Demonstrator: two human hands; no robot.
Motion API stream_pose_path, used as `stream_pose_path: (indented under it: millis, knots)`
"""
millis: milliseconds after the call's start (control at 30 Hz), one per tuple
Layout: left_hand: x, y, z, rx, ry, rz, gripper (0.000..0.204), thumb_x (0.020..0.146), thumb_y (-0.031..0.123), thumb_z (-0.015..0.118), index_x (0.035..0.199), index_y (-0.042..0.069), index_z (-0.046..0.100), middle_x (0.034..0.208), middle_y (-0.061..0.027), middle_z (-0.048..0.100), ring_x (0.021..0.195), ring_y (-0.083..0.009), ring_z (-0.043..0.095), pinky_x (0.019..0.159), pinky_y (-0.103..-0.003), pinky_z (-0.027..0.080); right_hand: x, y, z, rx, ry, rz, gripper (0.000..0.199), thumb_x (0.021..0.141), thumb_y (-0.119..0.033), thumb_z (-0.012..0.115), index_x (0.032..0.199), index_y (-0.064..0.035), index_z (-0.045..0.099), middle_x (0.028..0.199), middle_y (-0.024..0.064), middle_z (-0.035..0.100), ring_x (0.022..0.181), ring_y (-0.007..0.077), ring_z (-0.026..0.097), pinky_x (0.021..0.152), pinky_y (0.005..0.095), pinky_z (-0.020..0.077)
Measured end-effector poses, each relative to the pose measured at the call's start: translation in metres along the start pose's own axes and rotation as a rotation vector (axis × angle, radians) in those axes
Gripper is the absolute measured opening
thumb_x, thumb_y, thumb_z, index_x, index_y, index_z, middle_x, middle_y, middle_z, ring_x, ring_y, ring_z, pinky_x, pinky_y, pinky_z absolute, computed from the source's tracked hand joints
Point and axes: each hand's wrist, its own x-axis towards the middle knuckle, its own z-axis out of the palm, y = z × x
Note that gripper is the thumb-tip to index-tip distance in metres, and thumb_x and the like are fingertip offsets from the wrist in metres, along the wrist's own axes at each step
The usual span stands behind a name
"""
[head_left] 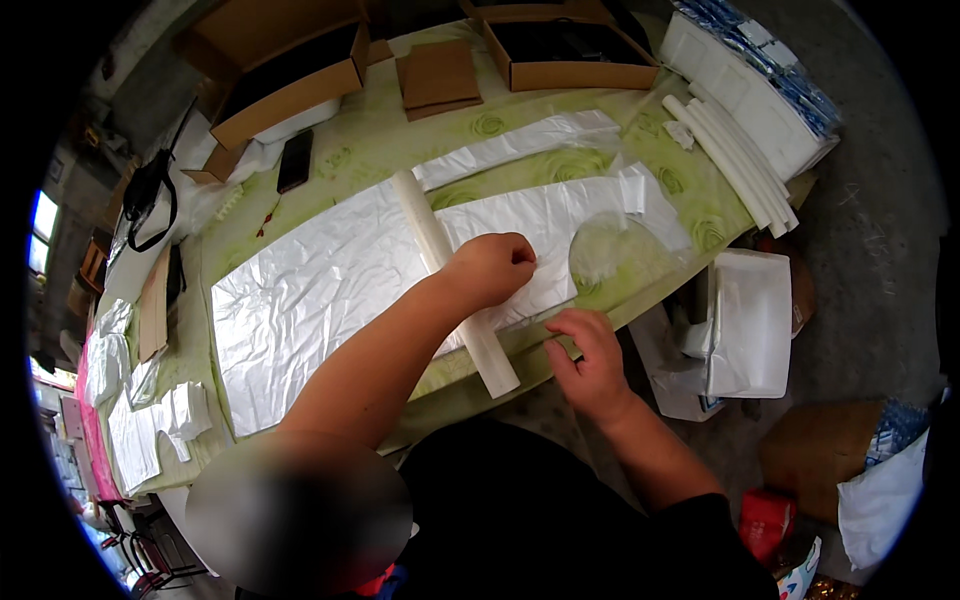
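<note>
Here, left grip [490,270] curled over white plastic sheet [545,212], can't tell if clamped; right grip [592,368] apart, near tablecloth [708,232].

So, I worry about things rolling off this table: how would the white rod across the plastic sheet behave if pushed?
The white rod would probably roll, since it looks round. It is likely stiff, as it lies nearly straight across the creased white plastic sheet. That glossy sheet looks thin, so the rod may drag or bunch it.
</note>
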Motion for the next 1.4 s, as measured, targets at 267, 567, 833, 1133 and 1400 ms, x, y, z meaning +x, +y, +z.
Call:
stream_pose_path:
  millis: [267,567,833,1133,1400]
  knots:
    - [-0.023,0.015,-0.003,-0.109,0.132,0.021,0.038,0.093,0.031,0.071,0.122,0.007,0.067,0.115,-0.0081,0.068,0.097,-0.0206,0.068,0.085,-0.037,0.055,0.108,0.073,0.015,-0.603,0.07,0.002,0.047,0.083,-0.014,0.071,0.129,-0.0098,0.065,0.14,0.0138,0.057,0.118,0.0369,0.055,0.101,0.0485,0.0437]
    - [-0.049,-0.026,-0.04,-1.282,0.517,-0.073,0.032,0.094,0.019,0.074,0.12,0.006,0.061,0.105,-0.0032,0.064,0.093,-0.0158,0.062,0.081,-0.035,0.054,0.091,0.026,0.042,-0.162,-0.095,-0.404,0.059,0.082,-0.016,0.075,0.139,-0.0144,0.061,0.151,0.0156,0.05,0.136,0.0396,0.047,0.112,0.0508,0.038]
    - [-0.147,-0.162,-0.093,-0.25,0.768,-0.388,0.049,0.088,0.013,0.075,0.134,0.007,0.058,0.108,-0.0072,0.068,0.095,-0.0201,0.064,0.082,-0.035,0.053,0.081,0.062,0.045,-0.013,-0.047,-0.165,0.033,0.088,-0.019,0.074,0.118,-0.0058,0.069,0.119,0.0134,0.07,0.114,0.036,0.062,0.102,0.0461,0.0473]
    - [-0.117,-0.104,-0.025,0.281,0.76,0.31,0.048,0.078,0.002,0.07,0.125,0.007,0.059,0.124,-0.0152,0.062,0.12,-0.0373,0.055,0.107,-0.046,0.041,0.078,0.05,0.04,-0.224,-0.047,-0.368,0.029,0.082,-0.016,0.076,0.108,-0.0066,0.07,0.112,0.0133,0.069,0.113,0.0391,0.061,0.102,0.0492,0.0464]
    - [-0.122,-0.101,0.009,0.416,0.555,-0.033,0.055,0.089,0.018,0.064,0.141,0.006,0.05,0.153,-0.0156,0.047,0.142,-0.0393,0.041,0.121,-0.055,0.027,0.041,-0.023,0.061,0.145,-0.492,-0.388,0.042,0.086,-0.028,0.078,0.122,-0.0087,0.067,0.132,0.0146,0.064,0.131,0.0444,0.052,0.114,0.0539,0.0382]
